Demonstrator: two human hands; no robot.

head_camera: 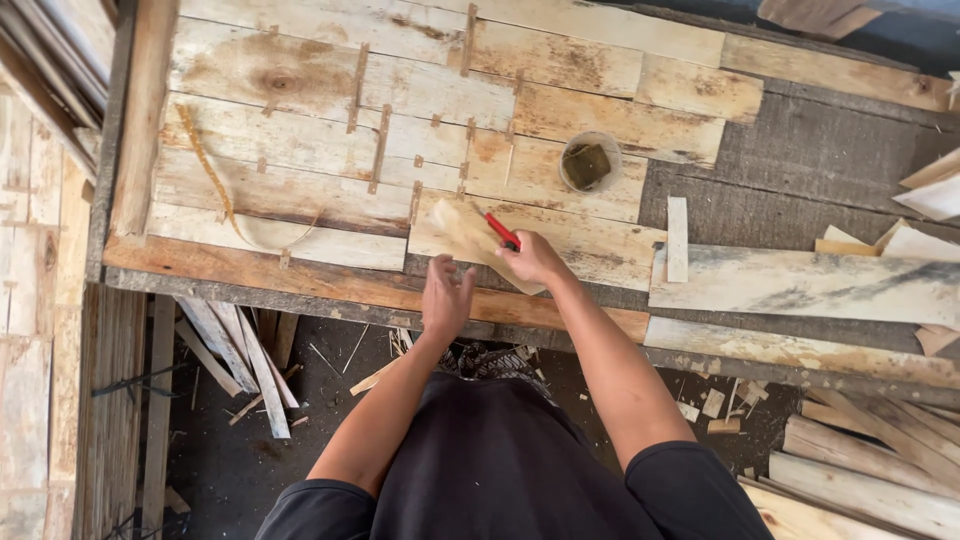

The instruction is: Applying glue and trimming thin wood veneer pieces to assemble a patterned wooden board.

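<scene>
View from above of a person standing at a workbench (300,275) covered with pale veneer sheets (300,120) laid edge to edge.

Right hand (532,258): closed around a red-handled tool (502,231), probably a small knife or cutter, whose tip rests on a loose piece of veneer (470,235). The grip is like that on a pen, which suits fine work along an edge.

Left hand (445,295): fingers spread and slightly blurred, just beside the near edge of the loose piece and over the bench's front rail. Whether it presses the piece down cannot be told; its position suggests it is there to steady it.

The loose piece lies at the front of the bench, overlapping the sheets beneath, close to the body where both hands reach it easily.

Short tape strips (380,148) bridge the seams between sheets, apparently to hold them joined. A round cup (589,162) with a dark pad inside stands just beyond the right hand, within reach. A narrow wood strip (677,238) lies to the right. Offcuts (250,360) litter the floor below the bench.
</scene>
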